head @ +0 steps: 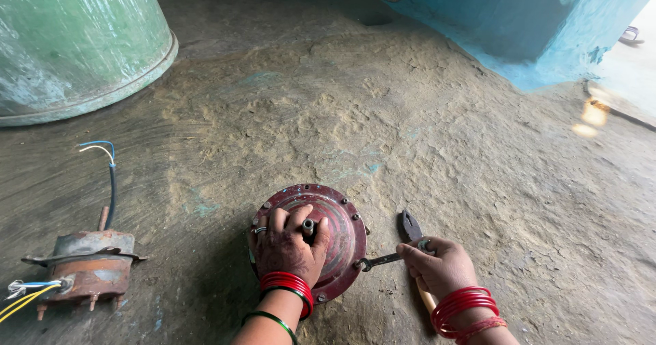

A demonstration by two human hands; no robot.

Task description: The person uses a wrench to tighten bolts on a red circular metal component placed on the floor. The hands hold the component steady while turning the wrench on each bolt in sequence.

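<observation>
Packed earthen floor (410,133) carries a round red motor cover (342,230), steadied beneath the left hand (287,246), its grip pressing down, while the right hand (437,266) pinches a small spanner (379,259) squarely on a rim bolt.

Pliers (410,227) handles hidden (inside right hand (437,266)).

Counts: 2 hands, left (287,249) and right (437,266). 1 red round motor cover (342,229). 1 pliers (410,227). 1 spanner (379,259). 1 rusty motor core (89,266) with 2 wire bunches. 1 green drum (75,37). Red bangles on both wrists, too stacked to count; 1 green bangle (273,320).
</observation>
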